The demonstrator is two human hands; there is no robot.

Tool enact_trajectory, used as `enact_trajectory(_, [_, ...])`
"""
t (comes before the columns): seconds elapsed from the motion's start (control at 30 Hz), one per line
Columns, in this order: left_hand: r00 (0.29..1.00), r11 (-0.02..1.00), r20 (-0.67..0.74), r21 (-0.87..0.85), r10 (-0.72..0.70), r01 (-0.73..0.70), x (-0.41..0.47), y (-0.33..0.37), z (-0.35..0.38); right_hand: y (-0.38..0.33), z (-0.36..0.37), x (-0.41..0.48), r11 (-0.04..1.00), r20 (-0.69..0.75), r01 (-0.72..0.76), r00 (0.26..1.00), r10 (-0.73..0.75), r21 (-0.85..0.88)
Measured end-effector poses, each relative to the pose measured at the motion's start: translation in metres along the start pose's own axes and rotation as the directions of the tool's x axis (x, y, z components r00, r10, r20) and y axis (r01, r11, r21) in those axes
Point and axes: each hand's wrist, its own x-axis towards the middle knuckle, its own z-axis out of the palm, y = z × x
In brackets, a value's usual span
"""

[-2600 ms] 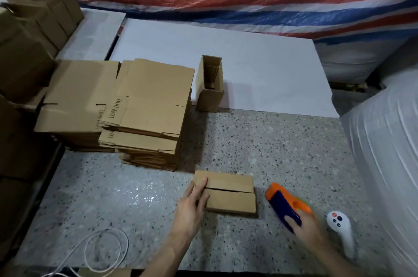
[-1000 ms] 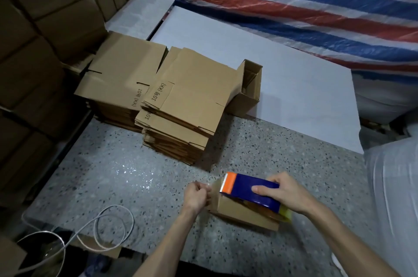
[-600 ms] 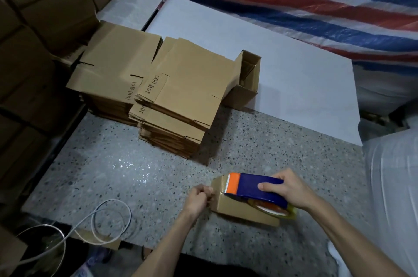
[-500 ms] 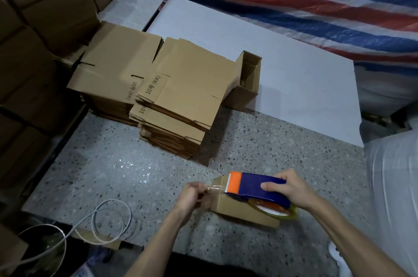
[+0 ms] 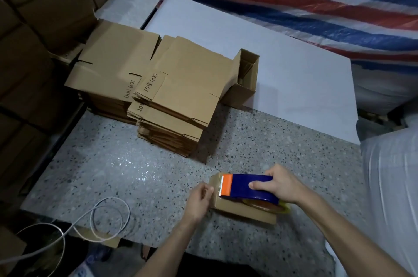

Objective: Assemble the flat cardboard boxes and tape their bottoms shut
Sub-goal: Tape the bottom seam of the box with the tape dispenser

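Observation:
A small folded cardboard box (image 5: pixel 244 212) lies on the speckled table (image 5: pixel 135 175) near its front edge. My right hand (image 5: pixel 280 185) grips a blue and orange tape dispenser (image 5: pixel 246 187) that rests on top of the box, blade end pointing left. My left hand (image 5: pixel 199 197) is at the box's left end, fingers curled against the edge just under the blade; the tape end there is too small to make out. Two stacks of flat boxes (image 5: pixel 176 100) stand behind, at the left.
An open assembled box (image 5: pixel 245 80) stands on a white board (image 5: pixel 294 77) behind the stacks. Assembled cartons (image 5: pixel 34 28) are piled along the left. A white cable loop (image 5: pixel 106 220) hangs over the table's front left edge. A white wrapped bale (image 5: pixel 393 186) is at the right.
My right hand picked up the dispenser from the table and set it on the box. My left hand went from the box top to its left end and stays there.

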Motion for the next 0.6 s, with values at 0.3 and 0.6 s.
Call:
enact_trajectory(0.3, [0.898, 0.909, 0.344, 0.212, 0.275, -0.359, 0.002, 0.011, -0.034, -0.011, -0.002, 0.002, 0.999, 0.063, -0.043, 0.997, 0.043, -0.003])
enact_trajectory(0.6, [0.862, 0.874, 0.425, 0.261, 0.277, -0.41, 0.024, 0.007, -0.021, -0.006, -0.011, -0.001, 0.998, 0.145, -0.068, 0.987, 0.067, 0.005])
